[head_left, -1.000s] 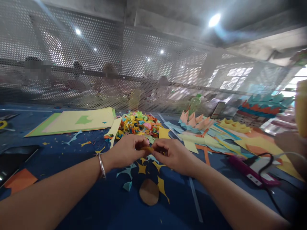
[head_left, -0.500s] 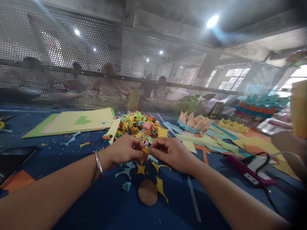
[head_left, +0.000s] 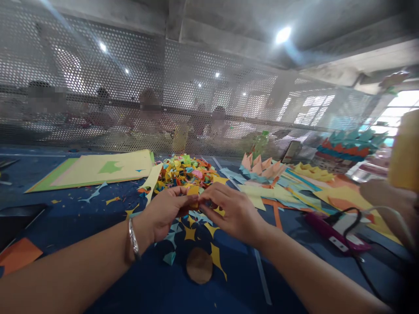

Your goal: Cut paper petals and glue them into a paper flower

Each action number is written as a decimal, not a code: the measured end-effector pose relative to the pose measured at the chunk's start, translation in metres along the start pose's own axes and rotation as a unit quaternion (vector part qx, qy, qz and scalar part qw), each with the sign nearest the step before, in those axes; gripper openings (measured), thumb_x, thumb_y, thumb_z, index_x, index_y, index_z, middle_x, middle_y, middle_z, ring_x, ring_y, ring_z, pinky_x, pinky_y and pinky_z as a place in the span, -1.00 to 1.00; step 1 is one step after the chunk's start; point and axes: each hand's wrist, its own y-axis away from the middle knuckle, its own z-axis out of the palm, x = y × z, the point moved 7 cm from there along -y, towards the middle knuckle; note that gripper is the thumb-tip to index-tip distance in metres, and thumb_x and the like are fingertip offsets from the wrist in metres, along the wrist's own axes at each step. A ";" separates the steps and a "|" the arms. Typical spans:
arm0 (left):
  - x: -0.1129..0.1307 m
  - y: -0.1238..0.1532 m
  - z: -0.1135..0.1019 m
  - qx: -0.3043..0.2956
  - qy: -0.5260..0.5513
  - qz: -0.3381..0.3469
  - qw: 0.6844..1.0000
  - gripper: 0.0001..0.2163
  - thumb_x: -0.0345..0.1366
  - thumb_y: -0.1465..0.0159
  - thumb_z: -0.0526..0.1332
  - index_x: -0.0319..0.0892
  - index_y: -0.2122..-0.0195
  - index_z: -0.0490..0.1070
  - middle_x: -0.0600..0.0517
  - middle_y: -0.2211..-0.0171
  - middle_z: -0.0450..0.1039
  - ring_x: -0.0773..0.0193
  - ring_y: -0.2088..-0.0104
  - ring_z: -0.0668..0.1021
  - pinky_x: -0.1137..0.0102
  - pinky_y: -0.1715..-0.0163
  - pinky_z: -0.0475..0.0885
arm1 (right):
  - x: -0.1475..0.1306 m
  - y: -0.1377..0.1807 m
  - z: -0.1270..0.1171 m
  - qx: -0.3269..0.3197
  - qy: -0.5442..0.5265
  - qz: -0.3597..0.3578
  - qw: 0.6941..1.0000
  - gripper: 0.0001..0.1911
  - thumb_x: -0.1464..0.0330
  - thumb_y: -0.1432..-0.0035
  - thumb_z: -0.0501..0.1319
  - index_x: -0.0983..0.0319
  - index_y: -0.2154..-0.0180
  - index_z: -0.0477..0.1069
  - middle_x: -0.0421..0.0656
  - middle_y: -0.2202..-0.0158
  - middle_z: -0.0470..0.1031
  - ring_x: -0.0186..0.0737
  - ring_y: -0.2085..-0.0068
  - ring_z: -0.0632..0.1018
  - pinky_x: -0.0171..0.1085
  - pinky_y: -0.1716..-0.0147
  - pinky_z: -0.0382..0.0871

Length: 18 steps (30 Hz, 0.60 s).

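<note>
Between my two hands is a small yellow paper piece (head_left: 193,191), standing up from the fingertips. My left hand (head_left: 166,208), with a silver bangle at its wrist, pinches it from the left. Closed on its lower right side is my right hand (head_left: 231,207); its fingertips partly hide the paper. Just beyond lies a heap of small folded colored papers (head_left: 186,168). Yellow and blue paper offcuts (head_left: 190,233) are scattered beneath the hands. A round brown cardboard disc (head_left: 199,265) rests on the dark blue table nearer to me.
Stacked paper sheets (head_left: 131,168) lie left of the heap. To the right are pointed paper crowns (head_left: 262,168), paper strips and a purple power strip (head_left: 337,235) with cables. Another person's hand (head_left: 389,196) is at far right. A perforated metal screen (head_left: 203,104) stands behind.
The yellow paper has turned upright and risen slightly between my fingers. My right hand has moved closer to my left, its fingers more bunched. The view has shifted slightly.
</note>
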 end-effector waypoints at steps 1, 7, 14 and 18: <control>0.000 0.000 0.000 0.001 0.009 0.003 1.000 -0.87 -0.37 0.04 0.37 -0.20 0.53 0.41 0.08 0.49 0.46 0.39 0.44 0.45 0.47 0.38 0.27 | -0.001 0.000 0.000 0.000 0.010 -0.007 1.000 -0.84 0.39 -0.22 0.05 0.24 0.23 0.38 -0.08 0.26 0.45 -0.23 0.24 0.45 -0.25 0.28 0.33; -0.003 0.001 0.003 0.012 0.056 0.012 0.998 -0.84 -0.42 0.03 0.35 -0.21 0.58 0.34 0.13 0.56 0.38 0.42 0.49 0.42 0.46 0.35 0.28 | -0.002 0.001 0.001 0.000 0.063 -0.023 0.998 -0.82 0.38 -0.25 0.04 0.23 0.22 0.40 -0.07 0.22 0.46 -0.20 0.21 0.46 -0.23 0.27 0.34; -0.004 0.003 0.002 0.021 0.076 0.010 0.997 -0.83 -0.46 0.03 0.33 -0.19 0.52 0.31 0.15 0.57 0.38 0.43 0.51 0.44 0.47 0.37 0.32 | -0.007 0.001 0.002 0.019 0.048 -0.042 0.998 -0.83 0.41 -0.22 0.05 0.23 0.24 0.41 -0.08 0.26 0.44 -0.23 0.27 0.45 -0.25 0.31 0.32; 0.002 0.001 -0.001 0.014 0.056 0.055 0.997 -0.84 -0.41 0.03 0.34 -0.21 0.40 0.44 0.08 0.46 0.47 0.39 0.46 0.48 0.44 0.33 0.36 | -0.005 -0.002 0.001 0.032 -0.053 -0.003 0.998 -0.88 0.42 -0.19 0.07 0.21 0.31 0.37 -0.13 0.31 0.40 -0.26 0.28 0.42 -0.26 0.30 0.34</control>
